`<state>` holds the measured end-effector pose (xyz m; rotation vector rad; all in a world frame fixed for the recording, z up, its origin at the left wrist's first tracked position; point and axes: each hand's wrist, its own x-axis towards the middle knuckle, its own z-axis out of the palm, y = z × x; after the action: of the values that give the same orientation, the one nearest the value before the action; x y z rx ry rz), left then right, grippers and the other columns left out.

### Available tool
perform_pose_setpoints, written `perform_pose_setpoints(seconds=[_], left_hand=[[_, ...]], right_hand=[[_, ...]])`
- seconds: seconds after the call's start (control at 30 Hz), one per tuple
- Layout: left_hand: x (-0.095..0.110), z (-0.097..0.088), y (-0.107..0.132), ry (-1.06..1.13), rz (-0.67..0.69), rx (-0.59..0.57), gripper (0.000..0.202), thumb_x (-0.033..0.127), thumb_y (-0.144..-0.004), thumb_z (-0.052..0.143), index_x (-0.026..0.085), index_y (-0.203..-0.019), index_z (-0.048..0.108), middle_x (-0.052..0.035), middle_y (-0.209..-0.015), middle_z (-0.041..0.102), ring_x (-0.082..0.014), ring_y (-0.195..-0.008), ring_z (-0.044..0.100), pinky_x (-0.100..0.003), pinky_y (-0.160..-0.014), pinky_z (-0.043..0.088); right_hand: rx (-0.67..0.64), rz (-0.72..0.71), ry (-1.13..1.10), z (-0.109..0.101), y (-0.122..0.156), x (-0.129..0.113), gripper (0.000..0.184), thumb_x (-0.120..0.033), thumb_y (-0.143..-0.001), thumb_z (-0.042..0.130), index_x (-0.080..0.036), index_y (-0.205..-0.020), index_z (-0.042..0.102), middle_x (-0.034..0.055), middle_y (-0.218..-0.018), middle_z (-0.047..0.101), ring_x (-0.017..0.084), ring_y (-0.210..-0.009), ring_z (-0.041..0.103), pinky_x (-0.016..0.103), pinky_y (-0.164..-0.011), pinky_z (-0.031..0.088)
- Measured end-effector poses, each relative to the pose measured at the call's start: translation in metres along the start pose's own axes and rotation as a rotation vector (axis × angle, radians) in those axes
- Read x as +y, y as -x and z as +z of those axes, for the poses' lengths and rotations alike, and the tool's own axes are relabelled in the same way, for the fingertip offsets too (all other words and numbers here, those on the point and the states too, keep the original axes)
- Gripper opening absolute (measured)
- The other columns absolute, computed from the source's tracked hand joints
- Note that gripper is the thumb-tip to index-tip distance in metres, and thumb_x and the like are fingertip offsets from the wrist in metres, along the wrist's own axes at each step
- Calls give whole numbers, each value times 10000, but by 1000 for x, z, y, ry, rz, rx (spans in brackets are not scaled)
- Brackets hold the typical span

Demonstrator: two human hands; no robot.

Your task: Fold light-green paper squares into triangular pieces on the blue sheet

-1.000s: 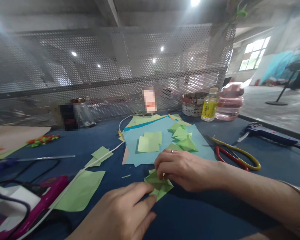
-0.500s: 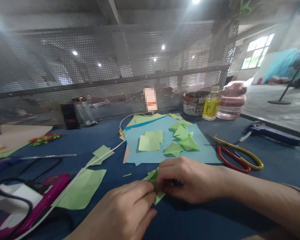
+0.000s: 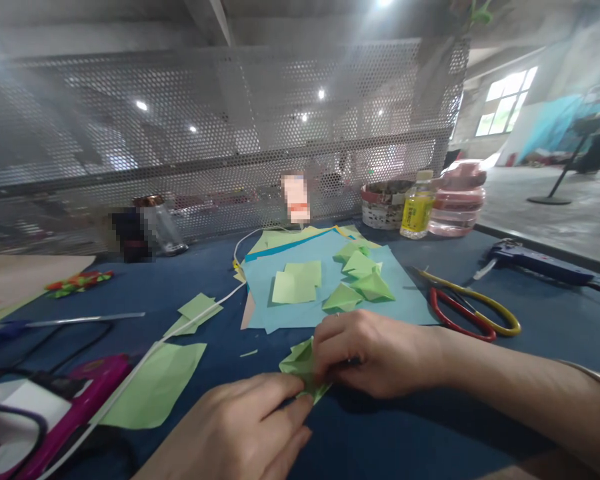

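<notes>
Between my hands is a small piece of folded green paper point(image 3: 298, 360), partly covered by fingers. My left hand point(image 3: 253, 417) grips its near left side, fingers pressed together. My right hand point(image 3: 363, 353) pinches its right side, with the fingertips hidden behind the knuckles. Just beyond, a light blue paper sheet point(image 3: 260, 313) carries flat green paper squares point(image 3: 296, 283) and several folded green paper pieces point(image 3: 373, 285).
Scissors point(image 3: 473, 303) with red and yellow handles lie right of the blue sheet, near a blue glue gun point(image 3: 543, 261). A white cable point(image 3: 145, 360) crosses beside a magenta power strip point(image 3: 55, 427) at left. A yellow-labelled bottle point(image 3: 417, 207) stands behind.
More of the folded green paper shows left of my right hand, and its upper part looks wider spread. Both hands stay on it. The whole view has shifted slightly.
</notes>
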<state>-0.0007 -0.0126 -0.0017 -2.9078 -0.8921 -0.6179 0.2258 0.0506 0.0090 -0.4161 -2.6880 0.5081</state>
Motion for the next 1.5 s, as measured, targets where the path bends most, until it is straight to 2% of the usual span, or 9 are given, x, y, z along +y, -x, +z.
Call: perform_pose_setpoints(seconds=[0.13,0.33,0.47,0.57,0.77,0.97,1.03,1.17,1.5], left_hand=[[0,1,1,3,8,8,304,137,-925,492,190,-1194,625,-40,-1063,709,-180,-935,694,-238,-826,570],[-1,1,-1,-9,2,-3,271,148,-930,479,195,-1118,669,-60,-1070,707,-193,-930,699,-256,-816,578],[-2,5,-2,-6,39,80,276,153,-930,485,186,-1149,649,-42,-1058,720,-172,-920,705,-222,-796,579],[-2,8,-2,-6,60,128,253,146,-920,488,159,-1100,665,-34,-981,738,-159,-831,721,-199,-753,585],[-4,4,0,-12,45,63,259,146,-913,515,193,-1124,657,-25,-1064,718,-161,-896,710,-205,-795,576],[-4,3,2,-25,44,27,246,162,-917,504,204,-1090,674,-32,-1065,711,-176,-885,712,-225,-770,586],[-3,4,0,-15,51,34,277,159,-909,517,208,-1152,641,-19,-1076,710,-164,-895,709,-207,-774,580],[-1,7,-6,-33,55,117,237,150,-931,463,171,-1055,663,-26,-985,733,-157,-828,720,-194,-745,580],[-2,7,-4,-62,62,125,242,169,-950,438,164,-1044,661,-29,-970,737,-148,-804,725,-169,-713,581]], right_hand=[[6,-13,4,0,0,0,173,22,-787,590,-85,-861,704,53,-810,656,137,-795,604,209,-687,472],[11,6,5,3,0,0,110,-59,-840,605,-99,-876,701,54,-815,654,132,-795,603,213,-694,479],[31,-11,11,3,1,0,124,-58,-851,586,-107,-879,696,46,-796,654,131,-785,600,206,-680,471],[44,-21,10,3,1,1,135,-50,-843,582,-121,-870,693,38,-796,659,133,-787,603,200,-680,466],[7,3,14,0,1,-1,139,-24,-812,605,-111,-853,705,46,-812,668,132,-797,614,199,-682,473],[-13,9,30,-1,1,-2,162,-5,-792,609,-115,-860,708,47,-827,676,130,-809,624,200,-681,478],[-8,1,41,-1,1,-2,153,-14,-801,601,-115,-849,705,49,-824,674,132,-805,623,204,-674,476],[-2,-6,44,-2,1,-1,161,-6,-787,593,-118,-826,702,43,-818,674,133,-783,622,204,-658,472],[-11,-10,40,-1,2,0,186,20,-755,595,-106,-832,707,47,-820,677,128,-777,627,195,-651,469]])
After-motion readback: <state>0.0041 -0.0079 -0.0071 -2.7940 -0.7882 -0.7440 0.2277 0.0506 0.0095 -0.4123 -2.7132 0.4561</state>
